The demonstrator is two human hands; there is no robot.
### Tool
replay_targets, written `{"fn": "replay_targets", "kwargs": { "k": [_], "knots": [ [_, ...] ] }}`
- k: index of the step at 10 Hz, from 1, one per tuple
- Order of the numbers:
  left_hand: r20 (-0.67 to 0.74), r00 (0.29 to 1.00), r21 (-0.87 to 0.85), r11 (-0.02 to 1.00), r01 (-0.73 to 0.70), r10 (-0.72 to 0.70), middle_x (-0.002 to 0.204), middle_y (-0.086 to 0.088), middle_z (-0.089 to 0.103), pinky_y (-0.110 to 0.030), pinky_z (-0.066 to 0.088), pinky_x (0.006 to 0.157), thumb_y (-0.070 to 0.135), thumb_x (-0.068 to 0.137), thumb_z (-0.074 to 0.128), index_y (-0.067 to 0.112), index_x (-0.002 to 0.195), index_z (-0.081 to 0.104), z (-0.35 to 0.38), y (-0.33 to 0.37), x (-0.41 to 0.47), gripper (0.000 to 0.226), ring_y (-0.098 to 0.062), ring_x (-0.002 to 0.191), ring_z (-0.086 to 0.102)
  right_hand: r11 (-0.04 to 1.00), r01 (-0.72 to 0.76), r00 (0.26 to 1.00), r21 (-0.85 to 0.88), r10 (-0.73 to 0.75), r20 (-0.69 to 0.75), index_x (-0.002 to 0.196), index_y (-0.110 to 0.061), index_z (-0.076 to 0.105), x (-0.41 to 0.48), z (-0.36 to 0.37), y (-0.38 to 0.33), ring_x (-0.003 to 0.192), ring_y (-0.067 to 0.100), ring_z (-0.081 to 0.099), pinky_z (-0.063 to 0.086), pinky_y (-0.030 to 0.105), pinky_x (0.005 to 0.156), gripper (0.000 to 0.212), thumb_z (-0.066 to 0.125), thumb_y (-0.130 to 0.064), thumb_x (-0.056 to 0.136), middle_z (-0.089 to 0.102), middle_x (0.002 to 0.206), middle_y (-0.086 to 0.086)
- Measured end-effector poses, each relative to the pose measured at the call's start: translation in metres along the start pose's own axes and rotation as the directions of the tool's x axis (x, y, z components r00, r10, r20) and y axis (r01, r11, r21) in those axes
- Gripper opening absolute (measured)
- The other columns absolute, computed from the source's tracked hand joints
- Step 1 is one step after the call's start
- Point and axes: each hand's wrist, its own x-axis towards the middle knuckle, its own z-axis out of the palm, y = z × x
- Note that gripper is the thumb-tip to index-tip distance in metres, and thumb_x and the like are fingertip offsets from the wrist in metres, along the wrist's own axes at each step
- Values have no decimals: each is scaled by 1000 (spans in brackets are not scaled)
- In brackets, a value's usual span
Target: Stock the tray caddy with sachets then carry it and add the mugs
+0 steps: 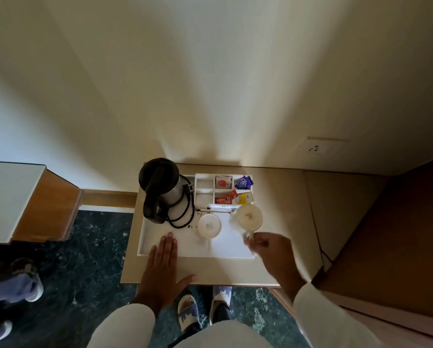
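On the white tray (145, 237), left hand (163, 262) lies flat, fingers spread; right hand (269, 249) grips a mug (250, 217) handle

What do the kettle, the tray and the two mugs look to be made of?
Kettle: brushed metal body that reflects light, with a matt black lid and handle, probably plastic.
Tray: smooth matt white with thin upright walls, perhaps painted wood or plastic; the picture leaves it open.
Mugs: glossy white, probably glazed ceramic.
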Motion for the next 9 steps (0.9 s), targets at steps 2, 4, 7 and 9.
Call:
{"fn": "replay_targets", "kwargs": {
  "k": [2, 4, 7, 9],
  "knots": [
    [18, 1000, 1, 1000, 7, -7, 169, -18, 3, -54, 15, 126, 91, 81, 24, 2, 159, 9, 1, 0, 1, 119, -37, 156, 9, 997, -40, 999, -65, 38, -34, 97, -13, 85, -15, 30, 6, 76, 8, 75, 64, 36, 81, 17, 84, -26, 86, 81, 80, -8],
    [14, 1000, 7, 1000, 6, -6, 169, -19, 7, -56, 20, 124, 91, 81, 24, 1, 159, 12, 1, 0, 1, 119, -37, 156, 12, 986, -30, 999, -164, 27, -21, 88, -10, 84, -12, 34, 17, 67, 8, 69, 53, 28, 70, 19, 83, -28, 88, 82, 80, 1],
    [3, 1000, 16, 1000, 2, -2, 169, -19, -2, -55, 15, 126, 88, 81, 25, 2, 159, 4, -2, 2, 1, 118, -36, 157, 4, 983, -64, 995, -170, 50, -85, 77, -24, 65, -22, 32, 19, 67, 6, 66, 57, 25, 67, 49, 77, -71, 74, 71, 72, -9],
    [-38, 999, -116, 993, 14, -19, 169, -14, -6, -44, 6, 128, 82, 87, 10, 5, 159, -2, -23, 14, 4, 106, -31, 158, 2, 805, 130, 956, -579, -257, -143, 145, -9, 48, -13, 3, 17, 145, 33, 45, 42, 47, 117, 82, 36, -74, 94, 50, 153, 16]
  ]
}}
